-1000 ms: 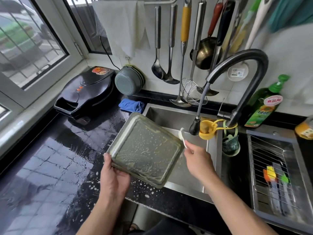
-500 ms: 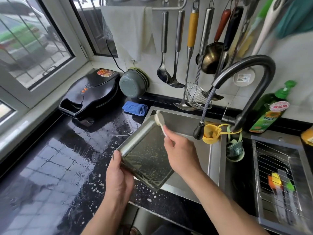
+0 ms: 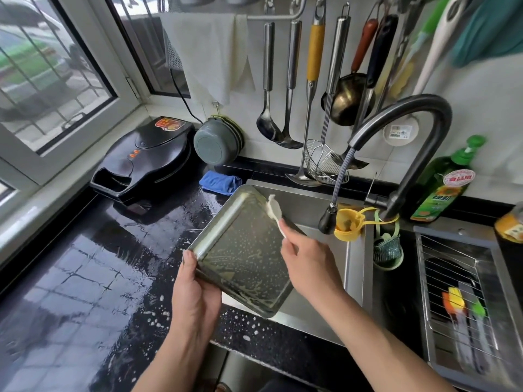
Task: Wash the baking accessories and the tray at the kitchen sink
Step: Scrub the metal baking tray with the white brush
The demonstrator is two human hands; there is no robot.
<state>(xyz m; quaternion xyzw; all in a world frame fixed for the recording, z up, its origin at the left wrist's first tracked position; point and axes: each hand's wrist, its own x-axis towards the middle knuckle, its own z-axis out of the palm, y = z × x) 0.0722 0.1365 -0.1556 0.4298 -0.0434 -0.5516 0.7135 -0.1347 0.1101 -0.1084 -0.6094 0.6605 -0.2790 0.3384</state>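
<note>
Suds speckle the baking tray (image 3: 240,250) you hold tilted over the sink (image 3: 311,202). Your left hand (image 3: 195,290) grips its near-left corner, thumb curled over the rim. Your right hand (image 3: 308,261) pinches a white spatula (image 3: 276,212), whose blade tip, just beyond your fingers, touches the tray's far edge, left of the faucet nozzle (image 3: 328,222).

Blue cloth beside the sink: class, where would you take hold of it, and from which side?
Pinch the blue cloth at its bunched top fold, coming straight down from above. It lies crumpled and flat on the wet counter, so no edge stands up for a side grip. The griddle crowds its left and the tilted tray sits just in front, so above looks the freest approach.
</note>
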